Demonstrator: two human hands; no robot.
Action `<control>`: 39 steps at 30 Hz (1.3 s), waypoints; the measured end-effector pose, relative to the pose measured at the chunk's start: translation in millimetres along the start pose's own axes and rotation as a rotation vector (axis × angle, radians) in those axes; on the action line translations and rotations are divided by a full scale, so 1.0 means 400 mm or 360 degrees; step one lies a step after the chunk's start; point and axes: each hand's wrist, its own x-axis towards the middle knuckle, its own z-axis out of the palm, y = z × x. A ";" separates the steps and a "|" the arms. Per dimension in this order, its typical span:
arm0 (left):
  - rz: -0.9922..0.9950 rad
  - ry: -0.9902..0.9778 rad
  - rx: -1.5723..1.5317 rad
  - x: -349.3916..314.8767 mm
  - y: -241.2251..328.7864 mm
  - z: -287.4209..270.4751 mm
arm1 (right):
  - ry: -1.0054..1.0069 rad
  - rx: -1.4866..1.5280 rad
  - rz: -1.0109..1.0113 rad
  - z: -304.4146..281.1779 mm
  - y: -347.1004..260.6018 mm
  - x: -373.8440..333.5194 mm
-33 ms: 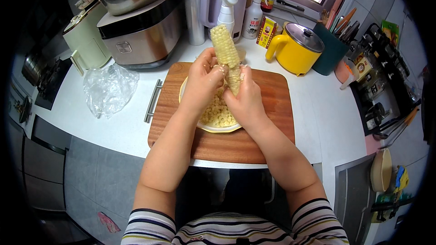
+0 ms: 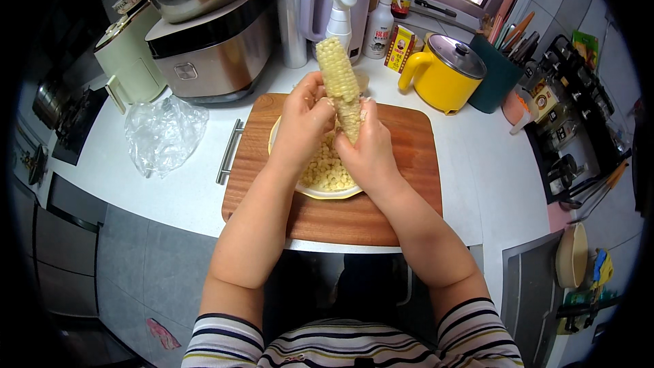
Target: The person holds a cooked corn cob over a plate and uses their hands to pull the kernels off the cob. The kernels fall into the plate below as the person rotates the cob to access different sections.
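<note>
Both my hands hold a pale yellow corn cob (image 2: 338, 71) tilted upright above a plate. Rows of kernels cover its upper part, while the lower part looks stripped. My left hand (image 2: 308, 112) is curled at the cob's left side, thumb by the border of the kernels. Around the lower end, my right hand (image 2: 371, 146) is closed. Bits of corn stick to my fingers. Beneath them, loose corn kernels (image 2: 328, 172) lie on the white plate with a yellow rim (image 2: 332, 195), partly hidden by my hands. The plate rests on a wooden cutting board (image 2: 417, 163).
A crumpled clear plastic bag (image 2: 165, 135) lies left of the board, near a metal handle (image 2: 230, 152). Behind stand a rice cooker (image 2: 211, 54), a white spray bottle (image 2: 339, 24) and a yellow electric pot (image 2: 446, 82). A dark green utensil holder (image 2: 492, 78) is at the right.
My left thumb has shifted slightly left, off the stripped part of the cob. The cob and my right hand look unmoved.
</note>
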 end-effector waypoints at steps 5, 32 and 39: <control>-0.0026 -0.0037 -0.0128 0.001 -0.008 -0.013 | -0.0004 0.0026 0.0013 0.000 -0.005 -0.001; -0.0090 -0.0065 -0.0154 0.011 -0.005 -0.030 | -0.0026 0.0576 0.0078 -0.007 0.011 0.011; 0.0023 0.0067 0.0316 0.002 0.000 0.002 | 0.0084 0.0169 0.0048 -0.007 0.004 0.010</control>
